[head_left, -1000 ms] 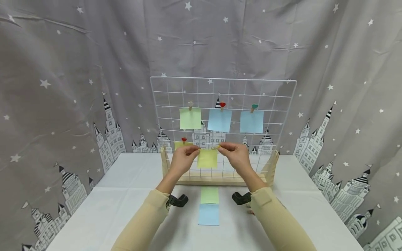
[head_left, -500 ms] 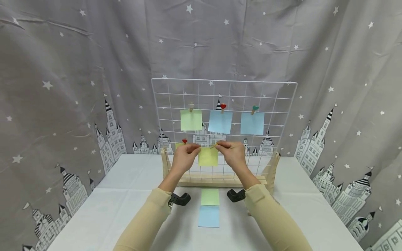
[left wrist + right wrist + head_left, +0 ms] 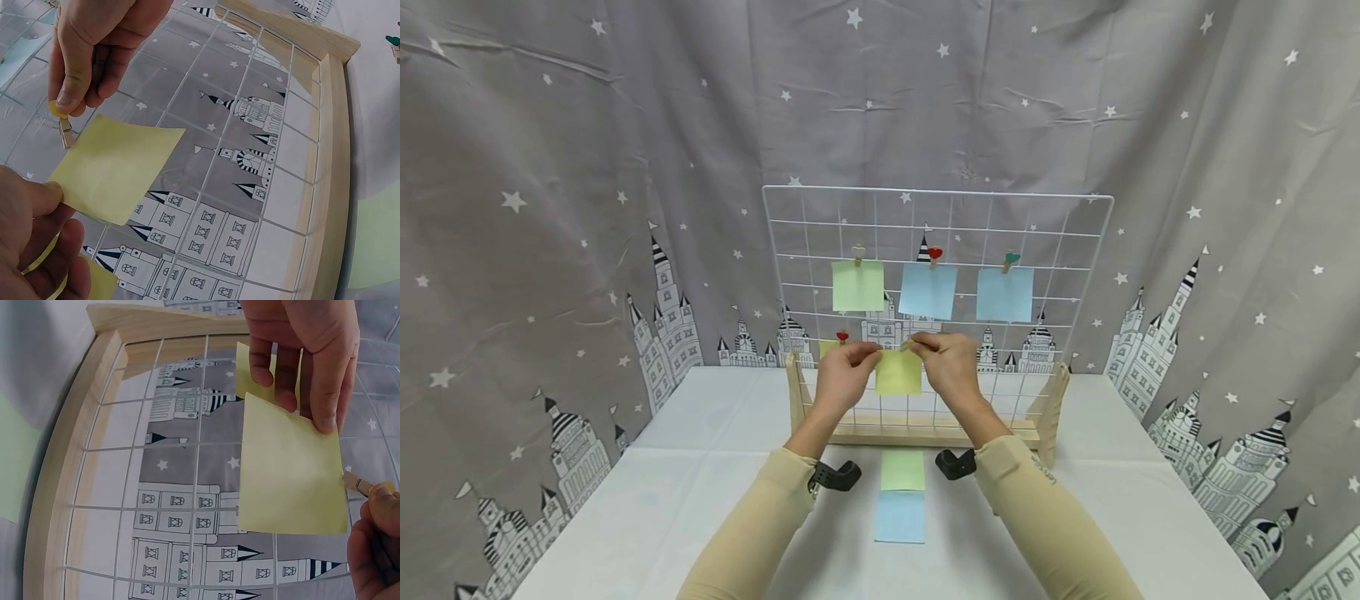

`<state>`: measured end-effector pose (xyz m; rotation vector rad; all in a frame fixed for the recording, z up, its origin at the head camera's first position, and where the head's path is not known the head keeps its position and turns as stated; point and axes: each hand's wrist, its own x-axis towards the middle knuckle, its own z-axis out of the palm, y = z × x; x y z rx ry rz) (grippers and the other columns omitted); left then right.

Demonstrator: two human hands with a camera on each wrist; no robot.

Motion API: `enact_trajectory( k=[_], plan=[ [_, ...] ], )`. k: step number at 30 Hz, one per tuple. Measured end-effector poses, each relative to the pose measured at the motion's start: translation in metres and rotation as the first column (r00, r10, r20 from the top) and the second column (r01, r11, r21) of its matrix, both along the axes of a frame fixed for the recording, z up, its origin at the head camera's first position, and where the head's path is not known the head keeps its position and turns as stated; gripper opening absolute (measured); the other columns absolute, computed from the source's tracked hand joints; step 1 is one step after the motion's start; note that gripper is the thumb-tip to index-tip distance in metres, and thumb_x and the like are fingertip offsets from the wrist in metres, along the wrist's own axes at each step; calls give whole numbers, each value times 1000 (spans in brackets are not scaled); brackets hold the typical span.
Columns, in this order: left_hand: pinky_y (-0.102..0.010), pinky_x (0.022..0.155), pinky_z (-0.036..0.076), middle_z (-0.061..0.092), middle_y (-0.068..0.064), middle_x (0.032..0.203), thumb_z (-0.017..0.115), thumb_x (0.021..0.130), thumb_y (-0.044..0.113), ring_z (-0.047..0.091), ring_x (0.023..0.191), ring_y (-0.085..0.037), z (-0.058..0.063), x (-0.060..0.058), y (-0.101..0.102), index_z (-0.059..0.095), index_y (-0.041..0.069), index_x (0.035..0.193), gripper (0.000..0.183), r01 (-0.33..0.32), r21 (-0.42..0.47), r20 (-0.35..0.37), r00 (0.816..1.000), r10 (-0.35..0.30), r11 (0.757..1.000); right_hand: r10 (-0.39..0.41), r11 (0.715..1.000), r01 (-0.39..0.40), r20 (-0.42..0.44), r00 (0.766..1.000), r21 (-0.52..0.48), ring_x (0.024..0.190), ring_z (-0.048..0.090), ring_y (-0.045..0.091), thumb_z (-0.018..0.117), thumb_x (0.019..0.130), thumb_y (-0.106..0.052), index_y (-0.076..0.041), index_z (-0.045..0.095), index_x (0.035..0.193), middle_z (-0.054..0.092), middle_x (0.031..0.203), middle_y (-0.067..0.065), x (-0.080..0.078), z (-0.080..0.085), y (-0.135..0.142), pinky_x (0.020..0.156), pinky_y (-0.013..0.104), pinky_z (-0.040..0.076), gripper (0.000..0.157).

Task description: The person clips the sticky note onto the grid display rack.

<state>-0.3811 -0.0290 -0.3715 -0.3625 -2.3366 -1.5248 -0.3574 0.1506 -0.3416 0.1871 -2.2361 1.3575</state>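
Observation:
My left hand [image 3: 844, 377] pinches the upper left corner of a yellow sticky note [image 3: 898, 372], which hangs in front of the white wire grid [image 3: 970, 193]. Between the thumb and fingers of my right hand [image 3: 951, 367] is a small wooden clothespin [image 3: 65, 131] with a yellow top. Its tip meets the note's top edge in both wrist views; whether it clamps the paper or a wire I cannot tell. Behind my left hand, another yellow note [image 3: 267, 380] hangs lower left under a red heart clothespin [image 3: 842, 337].
Higher on the grid hang a green note [image 3: 858, 287] and two blue notes, a middle one [image 3: 928, 292] and a right one [image 3: 1004, 295], under heart clothespins. A wooden base [image 3: 925, 435] holds the grid. Before it lie green notes [image 3: 902, 471] and blue notes [image 3: 899, 517].
My right hand has moved slightly left and up, bringing the clothespin from beside the yellow note's right corner to its top edge. My left hand keeps its pinch almost in place.

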Motion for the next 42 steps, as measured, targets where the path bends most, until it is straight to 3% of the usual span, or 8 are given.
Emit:
enact_trajectory(
  k=[17, 25, 42],
  plan=[
    [-42, 82, 58, 79, -9, 101, 72, 98, 23, 74, 96, -24, -2, 1, 3, 77, 12, 107, 15, -47, 64, -36, 998, 49, 997, -23, 998, 22, 14, 1000, 63, 98, 77, 25, 77, 92, -14, -11, 82, 106, 80, 104, 9, -2, 1, -4, 73, 30, 62, 15],
    [-44, 84, 58, 79, -10, 102, 71, 99, 23, 75, 98, -25, -1, -2, 2, 76, 12, 107, 15, -60, 62, -42, 997, 62, 996, 11, 998, -12, 20, 1000, 61, 100, 76, 26, 76, 93, -12, -9, 82, 107, 80, 104, 10, -2, 2, -7, 68, 28, 59, 15],
    [-45, 84, 58, 80, -10, 101, 72, 98, 23, 75, 99, -26, 1, -1, 2, 76, 12, 108, 15, -68, 53, -36, 997, 70, 996, -24, 980, 26, -10, 1000, 196, 103, 76, 23, 74, 95, -15, -11, 79, 114, 79, 110, 8, -3, 5, -13, 70, 30, 59, 20]
  ],
)
